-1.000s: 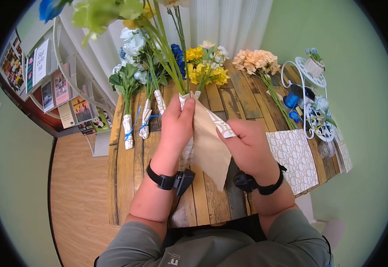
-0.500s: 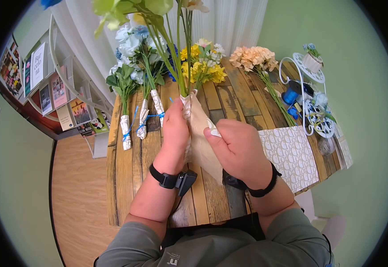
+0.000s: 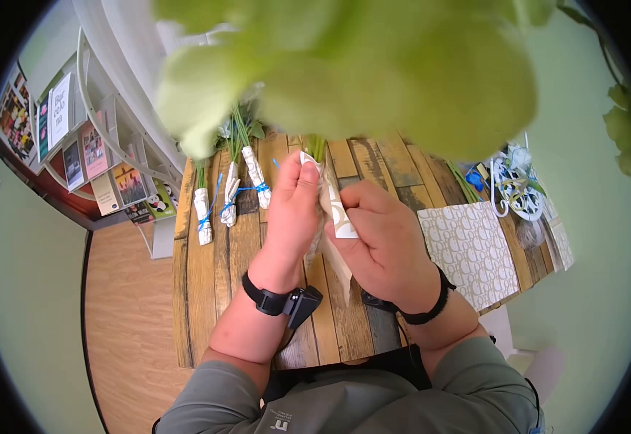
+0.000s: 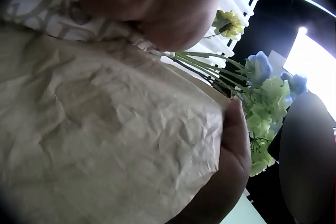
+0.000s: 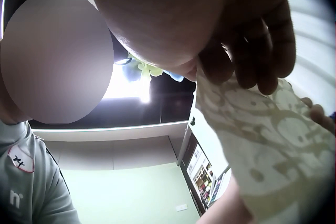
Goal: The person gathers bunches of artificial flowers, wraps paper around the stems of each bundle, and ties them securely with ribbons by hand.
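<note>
The wrapping paper (image 4: 115, 124) is hanging between the two hands, above the wooden table (image 3: 207, 289), and it is showing its plain tan side and also a white patterned side. At the paper's left part, the left hand (image 3: 291, 199) is gripping the rolled portion; its thumb is pressing close to the paper's top edge. This grip is narrow and it is holding the paper together with the green stems (image 3: 317, 148) (how deep the stems are reaching inside, I cannot tell). At the paper's right edge, the right hand (image 3: 384, 235) is pinching a folded-over patterned strip between the thumb and the curled fingers, so this grip is also narrow. The paper's loose corner is hanging below that pinch, on the person's side.

Out of the paper's top the stems are coming, and beyond it large green petals (image 3: 388, 79) are spreading, quite blurred in the head view. To the left of the paper, three wrapped bundles (image 3: 229, 197) are lying on the table, with blue ties around them. To the right of the paper, a flat patterned sheet (image 3: 471, 249) is lying, and farther right a white stand (image 3: 505, 206) is standing.
</note>
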`<move>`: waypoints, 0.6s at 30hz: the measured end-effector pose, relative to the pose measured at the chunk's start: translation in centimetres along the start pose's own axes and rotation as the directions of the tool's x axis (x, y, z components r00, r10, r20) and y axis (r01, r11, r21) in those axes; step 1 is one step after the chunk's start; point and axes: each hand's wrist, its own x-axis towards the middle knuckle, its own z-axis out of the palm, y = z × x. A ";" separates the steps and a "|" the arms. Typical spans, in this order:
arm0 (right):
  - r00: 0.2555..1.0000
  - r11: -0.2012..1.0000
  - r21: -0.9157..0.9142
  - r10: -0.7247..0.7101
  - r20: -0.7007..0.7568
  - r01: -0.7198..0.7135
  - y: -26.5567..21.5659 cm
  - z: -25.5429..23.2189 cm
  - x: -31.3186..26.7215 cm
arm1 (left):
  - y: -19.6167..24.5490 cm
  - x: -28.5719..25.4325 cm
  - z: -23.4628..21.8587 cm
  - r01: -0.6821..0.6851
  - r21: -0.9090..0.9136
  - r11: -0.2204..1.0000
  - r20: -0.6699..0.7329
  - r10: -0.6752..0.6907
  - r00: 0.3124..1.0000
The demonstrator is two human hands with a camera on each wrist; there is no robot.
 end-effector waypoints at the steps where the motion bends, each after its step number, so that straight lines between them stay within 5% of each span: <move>1: 1.000 1.000 -0.011 0.014 -0.015 -0.014 -0.2 0.2 -0.1 | 0.0 -0.1 0.1 0.007 0.036 0.999 0.003 -0.007 1.000; 8: 0.999 0.999 -0.024 0.032 -0.023 -0.033 -0.3 1.0 -0.2 | -0.7 -1.2 1.2 0.207 -0.152 0.966 0.057 -0.200 0.978; 11: 0.999 0.998 -0.037 0.042 -0.032 -0.043 -0.6 0.2 -0.1 | -1.0 -1.1 1.2 0.096 0.078 0.992 0.087 -0.103 0.991; 18: 0.998 0.974 -0.222 0.058 0.014 -0.053 -0.5 0.1 -0.4 | -1.8 -0.3 0.3 0.082 0.072 0.994 0.075 -0.087 0.993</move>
